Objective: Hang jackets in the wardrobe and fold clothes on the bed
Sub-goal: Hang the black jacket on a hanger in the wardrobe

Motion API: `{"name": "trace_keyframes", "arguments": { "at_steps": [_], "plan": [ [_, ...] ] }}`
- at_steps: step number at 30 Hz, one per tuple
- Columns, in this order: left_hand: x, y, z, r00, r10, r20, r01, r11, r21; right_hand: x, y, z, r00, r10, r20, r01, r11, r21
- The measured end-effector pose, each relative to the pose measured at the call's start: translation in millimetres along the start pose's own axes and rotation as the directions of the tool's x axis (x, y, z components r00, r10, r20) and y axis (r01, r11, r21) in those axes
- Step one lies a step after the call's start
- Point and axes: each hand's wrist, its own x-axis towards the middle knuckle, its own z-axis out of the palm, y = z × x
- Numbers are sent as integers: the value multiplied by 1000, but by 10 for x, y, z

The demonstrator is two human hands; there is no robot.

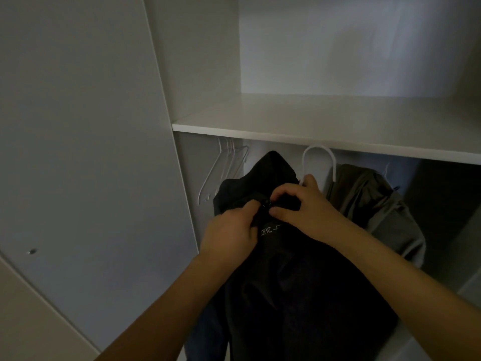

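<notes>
A black jacket [294, 277] with small white lettering on the chest hangs in front of me inside the white wardrobe [312, 126]. The white hook of its hanger [318, 158] rises above the collar, just under the shelf. My left hand [231, 230] pinches the jacket's left front edge near the collar. My right hand [304, 207] grips the right edge beside a small dark zip pull [266, 203] between the two hands. An olive-grey jacket [377, 207] hangs to the right, touching the black one.
Several empty white hangers [223, 170] hang at the left end under the shelf. The open wardrobe door [86, 152] stands to my left. The upper compartment [338, 48] holds nothing visible. A dark gap [447, 204] lies right of the olive-grey jacket.
</notes>
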Motion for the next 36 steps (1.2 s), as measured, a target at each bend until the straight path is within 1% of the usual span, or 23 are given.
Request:
{"name": "trace_keyframes", "arguments": {
  "at_steps": [3, 5, 10, 17, 21, 23, 24, 26, 27, 28, 29, 31, 34, 36],
  "plan": [
    [5, -2, -30, 1000, 20, 15, -21, 998, 64, -10, -1, 46, 996, -94, 1, 93, 991, -94],
    [8, 7, -39, 1000, 14, 23, -16, 995, 96, -13, -8, 64, 991, -137, -3, 135, 984, -113],
    [-29, 44, -71, 999, -45, -10, 46, 988, 147, 28, -47, 19, 993, -107, 44, 111, 988, -108],
    [-70, 90, -23, 998, -58, -4, 58, 989, 136, 51, -43, 40, 989, -127, 70, 136, 980, -146],
    [-80, 97, -17, 999, -43, 9, 42, 995, 87, 72, -68, 43, 993, -92, 78, 104, 978, -178],
    [-96, 97, -43, 999, -22, 45, 22, 1000, -1, 97, -37, 38, 995, -42, 86, 54, 988, -147],
    [-109, 101, -53, 998, -38, 54, 42, 996, -82, 108, -13, 36, 996, -7, 91, 17, 994, -109],
    [-113, 115, -68, 990, -117, 83, 135, 952, -273, 130, 31, 33, 993, 63, 104, -59, 997, -41],
    [-106, 119, -67, 981, -157, 113, 186, 922, -341, 138, 47, 35, 990, 88, 110, -86, 996, -21],
    [-98, 119, -55, 973, -182, 143, 223, 902, -370, 147, 61, 39, 988, 107, 113, -108, 994, -1],
    [-89, 119, -41, 967, -194, 164, 243, 898, -367, 151, 75, 43, 986, 122, 114, -124, 992, 16],
    [-75, 124, -13, 968, -185, 171, 229, 927, -298, 156, 101, 48, 985, 129, 119, -132, 991, 19],
    [-89, 145, 41, 979, -143, 144, 175, 954, -243, 151, 115, 25, 980, 124, 155, -125, 992, -3],
    [-112, 173, 75, 983, -138, 118, 162, 961, -225, 149, 98, -8, 970, 124, 210, -119, 992, -34]
  ]
}}
